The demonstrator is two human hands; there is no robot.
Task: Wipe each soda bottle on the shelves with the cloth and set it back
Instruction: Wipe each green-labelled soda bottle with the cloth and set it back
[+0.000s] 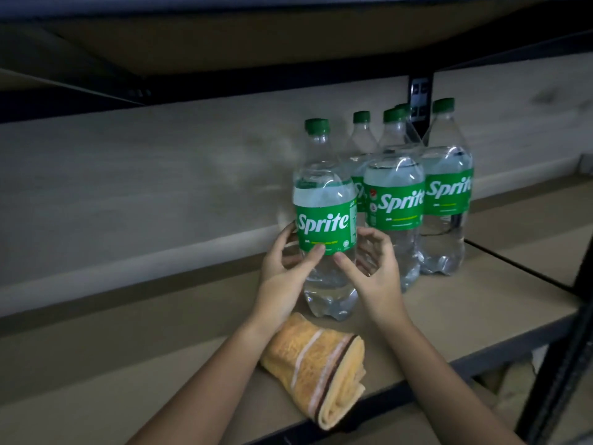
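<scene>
A clear Sprite bottle point(324, 216) with a green cap and green label stands upright on the brown shelf board point(160, 354). My left hand point(285, 271) grips its left side, thumb on the lower edge of the label. My right hand point(372, 268) curls round its right side, thumb pressed on the clear part below the label. A folded orange cloth point(317, 367) with pale and dark stripes lies on the shelf near the front edge, just in front of the bottle, between my forearms.
Several more Sprite bottles point(398, 200) stand grouped to the right and behind, close to the held one. A black metal upright point(564, 364) runs down the right side. The upper shelf point(224, 43) hangs low overhead. A pale wall backs the shelf.
</scene>
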